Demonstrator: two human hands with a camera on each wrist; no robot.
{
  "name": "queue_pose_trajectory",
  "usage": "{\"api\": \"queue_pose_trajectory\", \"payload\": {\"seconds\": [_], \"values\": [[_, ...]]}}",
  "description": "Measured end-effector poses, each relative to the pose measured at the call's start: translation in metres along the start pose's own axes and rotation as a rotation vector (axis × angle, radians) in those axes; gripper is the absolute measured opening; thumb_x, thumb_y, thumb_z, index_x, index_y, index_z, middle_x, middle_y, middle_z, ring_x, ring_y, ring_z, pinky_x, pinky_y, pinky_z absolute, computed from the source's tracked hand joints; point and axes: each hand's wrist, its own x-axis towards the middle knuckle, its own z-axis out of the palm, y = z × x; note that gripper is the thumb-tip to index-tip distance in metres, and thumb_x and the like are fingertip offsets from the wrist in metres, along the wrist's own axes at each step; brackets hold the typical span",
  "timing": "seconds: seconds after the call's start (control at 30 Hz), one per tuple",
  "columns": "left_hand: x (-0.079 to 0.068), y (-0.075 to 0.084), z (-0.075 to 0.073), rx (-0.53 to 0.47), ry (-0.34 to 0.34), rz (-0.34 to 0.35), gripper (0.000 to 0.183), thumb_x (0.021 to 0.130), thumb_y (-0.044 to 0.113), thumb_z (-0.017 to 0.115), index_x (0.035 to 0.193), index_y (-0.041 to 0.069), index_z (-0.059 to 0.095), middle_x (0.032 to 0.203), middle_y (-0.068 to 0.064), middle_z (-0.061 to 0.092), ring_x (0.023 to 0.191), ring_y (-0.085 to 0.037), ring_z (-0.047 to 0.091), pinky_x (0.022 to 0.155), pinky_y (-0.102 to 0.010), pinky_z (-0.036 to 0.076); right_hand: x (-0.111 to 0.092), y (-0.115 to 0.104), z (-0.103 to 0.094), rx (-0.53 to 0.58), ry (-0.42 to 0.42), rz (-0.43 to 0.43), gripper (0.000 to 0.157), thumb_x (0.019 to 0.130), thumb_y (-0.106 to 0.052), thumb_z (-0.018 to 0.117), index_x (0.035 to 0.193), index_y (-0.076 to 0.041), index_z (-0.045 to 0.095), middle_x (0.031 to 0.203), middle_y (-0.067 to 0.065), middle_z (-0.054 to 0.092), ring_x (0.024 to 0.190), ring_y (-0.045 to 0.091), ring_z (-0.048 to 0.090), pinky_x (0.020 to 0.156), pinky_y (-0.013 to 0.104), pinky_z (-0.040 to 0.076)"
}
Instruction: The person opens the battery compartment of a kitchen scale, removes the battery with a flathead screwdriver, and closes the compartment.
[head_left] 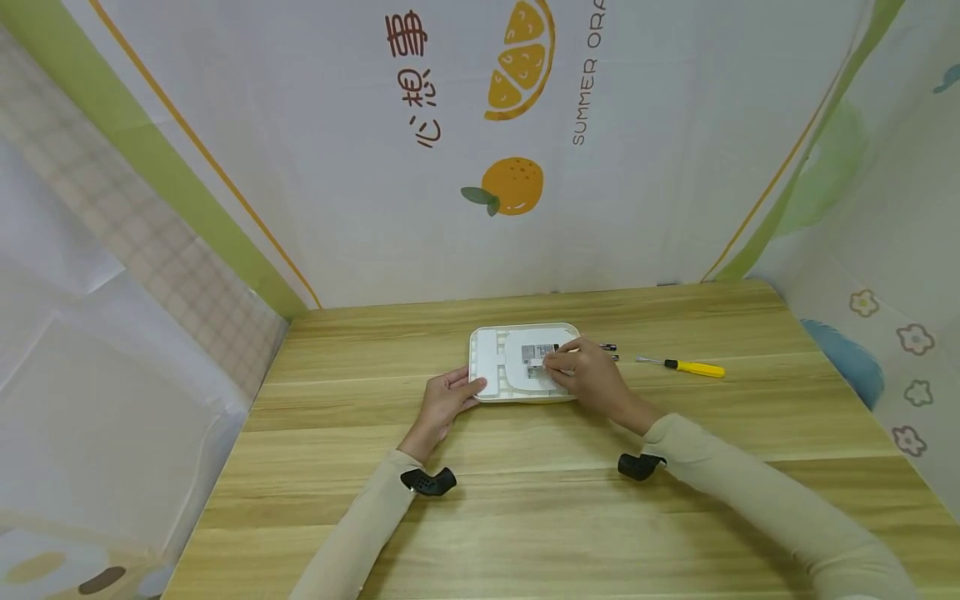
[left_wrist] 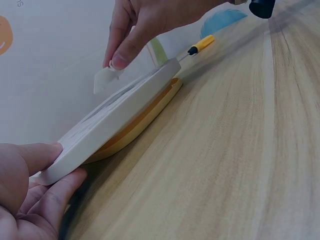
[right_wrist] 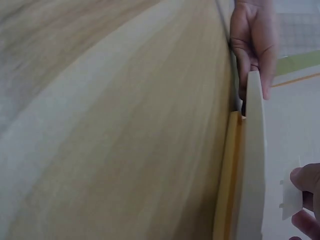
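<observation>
A white, flat device (head_left: 489, 350) with rounded corners lies underside up on the table, a grey printed label (head_left: 536, 354) on its raised middle. Below its white shell, a yellow-orange layer (left_wrist: 135, 127) shows in the left wrist view. My left hand (head_left: 442, 404) grips the left end, thumb on top and fingers beneath, and that end is tilted up off the table. Over the label, my right hand (head_left: 591, 377) pinches a small white plastic cover (left_wrist: 106, 80) between thumb and fingers. Small tabs line one edge of this cover in the right wrist view.
Right of the device lies a screwdriver (head_left: 697, 368) with a yellow and black handle. Two small dark cylinders, apparently batteries (head_left: 610, 347), lie behind my right hand, partly hidden. A printed cloth (head_left: 615, 225) hangs along the wooden table's (head_left: 525, 500) back edge.
</observation>
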Motion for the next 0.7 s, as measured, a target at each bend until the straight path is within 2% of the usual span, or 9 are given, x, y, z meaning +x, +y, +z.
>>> {"api": "queue_pose_trajectory", "payload": {"seconds": [0.17,0.43,0.7], "values": [[0.000,0.000,0.000,-0.008,0.001,0.003,0.046,0.094,-0.003,0.070,0.136,-0.015,0.055,0.118,-0.028,0.070,0.085,-0.014,0.072,0.075,-0.024,0.063,-0.003,-0.001,0.008,0.010,-0.038,-0.001,0.015,0.081,-0.006,0.087,0.095,-0.006,0.083,0.094,0.005,0.079,0.090,0.025,0.070,0.071,0.037,0.062],[0.000,-0.001,0.000,0.000,0.005,0.005,0.046,0.094,-0.003,0.071,0.136,-0.015,0.055,0.115,-0.025,0.071,0.083,-0.012,0.071,0.073,-0.023,0.063,-0.004,-0.002,0.014,-0.027,-0.067,0.029,0.011,0.083,-0.010,0.086,0.094,-0.008,0.084,0.094,0.004,0.079,0.090,0.024,0.071,0.073,0.038,0.062],[-0.001,-0.001,-0.001,-0.015,-0.011,0.010,0.046,0.094,-0.004,0.070,0.136,-0.015,0.055,0.119,-0.028,0.069,0.085,-0.014,0.072,0.076,-0.024,0.063,-0.004,-0.003,0.016,-0.133,-0.067,-0.057,0.007,0.086,-0.011,0.082,0.092,-0.009,0.083,0.096,0.003,0.080,0.085,0.023,0.072,0.073,0.039,0.062]]}}
